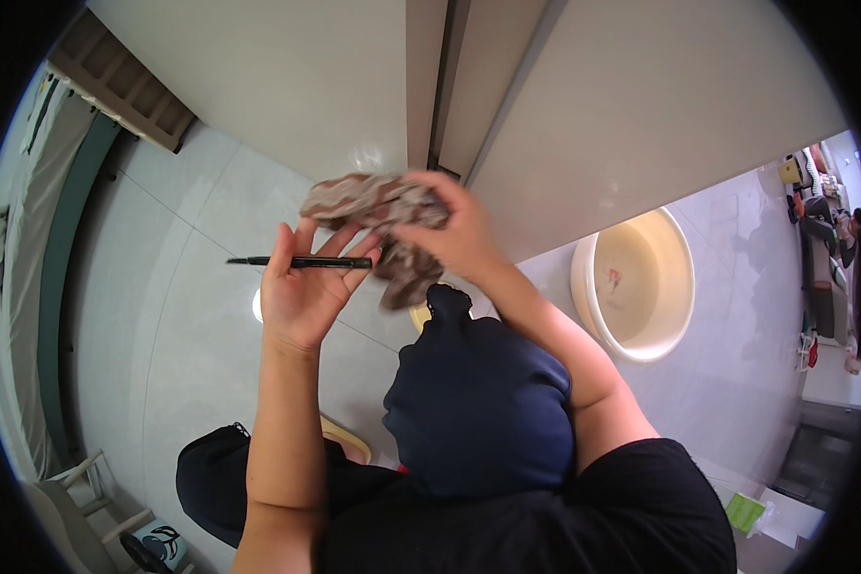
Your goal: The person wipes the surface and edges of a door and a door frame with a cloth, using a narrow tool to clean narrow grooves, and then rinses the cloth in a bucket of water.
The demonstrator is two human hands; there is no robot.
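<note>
A thin black pen-like stick (316, 262) with a narrow dark tip lies across the palm side of my left hand (308, 287). Its fingers are spread, and the fingertips reach the underside of a crumpled brown-and-white patterned cloth (373, 201). From the right, my right hand (452, 222) grips the bunched cloth between thumb and fingers. A loose brown end of the fabric hangs below, above my knee. Motion blurs the cloth and right hand a little, and some right fingers are hidden behind the folds.
Cabinet-like beige panels (603, 107) stand just ahead. On the tiled floor (186, 316), a cream plastic basin (678, 287) holds water and a small reddish thing. A chair (64, 509) is at lower left, a green packet (745, 512) at lower right, and a cluttered shelf (825, 237) far right.
</note>
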